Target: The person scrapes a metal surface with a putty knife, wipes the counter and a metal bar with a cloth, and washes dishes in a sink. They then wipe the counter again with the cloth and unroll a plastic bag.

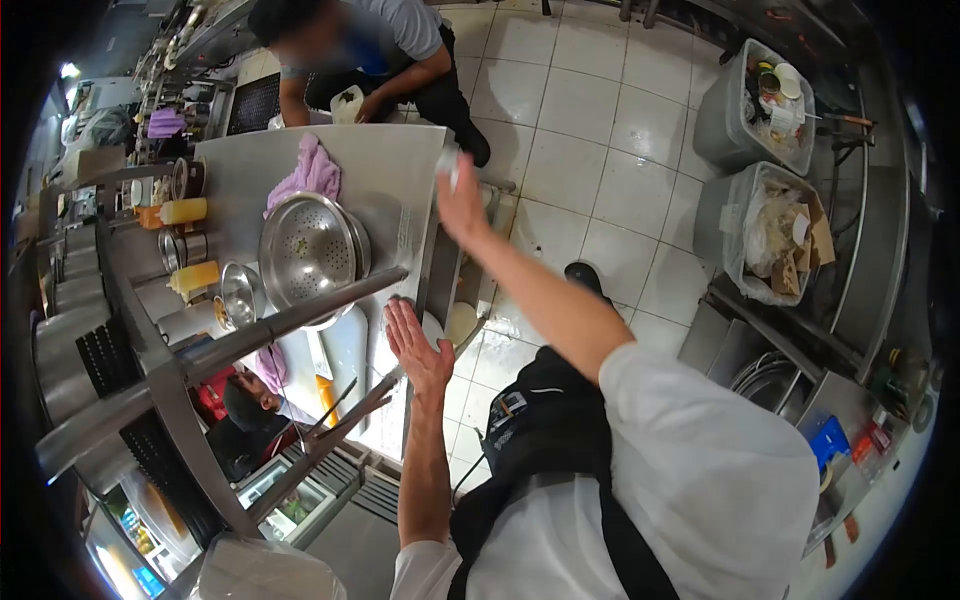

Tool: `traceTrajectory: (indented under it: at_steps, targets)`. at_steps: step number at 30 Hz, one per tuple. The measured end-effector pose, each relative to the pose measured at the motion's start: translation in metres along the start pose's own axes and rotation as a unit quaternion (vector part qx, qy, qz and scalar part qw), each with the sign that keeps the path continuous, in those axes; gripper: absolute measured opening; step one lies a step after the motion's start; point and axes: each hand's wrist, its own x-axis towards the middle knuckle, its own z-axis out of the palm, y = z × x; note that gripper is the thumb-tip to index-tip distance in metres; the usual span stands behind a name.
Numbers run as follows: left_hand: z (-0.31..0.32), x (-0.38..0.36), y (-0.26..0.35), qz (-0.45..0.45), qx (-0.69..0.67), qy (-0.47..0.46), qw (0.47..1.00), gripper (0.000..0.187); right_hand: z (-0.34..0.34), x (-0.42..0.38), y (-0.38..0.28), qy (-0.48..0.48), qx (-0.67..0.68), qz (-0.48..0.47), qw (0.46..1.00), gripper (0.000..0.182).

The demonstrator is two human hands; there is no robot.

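A: Position of the colander (310,245)?
B: On the counter (385,170), mouth up, another bowl's rim showing beneath. Towel (308,172) just beyond it; knife (325,391) on the near side.

A: Left hand (420,350)?
B: Near the colander, at the counter's edge. Palm down, fingers extended and slightly parted, nothing held. Contact with the counter: can't tell.

A: Right hand (463,207)?
B: Right of the colander, by the counter's corner. Blurred. A pale item (455,163) shows at the fingertips; can't tell how far the fingers are open, or whether they grip it.

A: Handling?
B: Pale item: probably light, perhaps soft; too blurred to be sure. I'd pinch it at the middle. Colander: thin metal by the look, so stiff, fairly light, hardly fragile, slippery if wet. Best held by opposite sides of the rim, keeping the bowl beneath from sliding.
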Motion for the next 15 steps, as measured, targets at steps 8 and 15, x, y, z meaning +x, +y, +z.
traceTrajectory:
  at_steps: [8,15]
  targets:
    - [0.000,-0.009,-0.006,0.069,-0.064,0.016,0.995,0.083,0.017,-0.163,0.030,-0.110,0.023,0.022,0.993,0.042]
    - [-0.030,-0.129,-0.040,0.024,-0.161,0.003,0.987,0.063,-0.001,-0.072,0.013,-0.066,0.013,0.023,0.997,0.030]
